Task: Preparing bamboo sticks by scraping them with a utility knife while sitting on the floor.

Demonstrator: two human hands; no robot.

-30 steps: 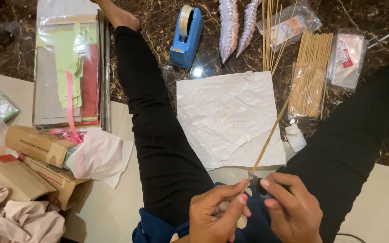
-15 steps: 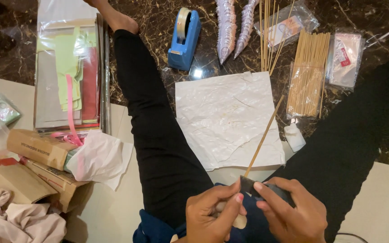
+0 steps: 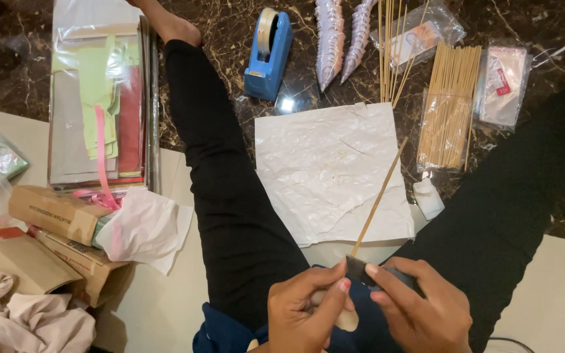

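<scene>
Both hands sit at the six o'clock edge of the view, over the lap, between two legs in black that spread toward eleven and two o'clock. The left hand is curled, thumb and forefinger pinching the lower end of a thin bamboo stick, with a pale rounded piece showing under its fingers; what that piece is cannot be told from here. The right hand is closed around a dark flat tool, probably a blade, its tip pressed against the stick just where the left fingers grip. The stick rises from the hands toward one o'clock, tilted, its upper end lying over the right edge of a crumpled white sheet spread on the dark marble floor.

At one o'clock a clear bag holds a bundle of like sticks, and loose sticks stand just beside it at twelve. Further right a small clear packet holds something white and red. A blue tape dispenser sits at twelve, two silvery cones next to it. At ten o'clock a clear sleeve holds coloured paper sheets; brown cardboard boxes and white tissue lie at eight.

The white sheet between the legs is the open space ahead of the hands; the legs hem it at both sides.
</scene>
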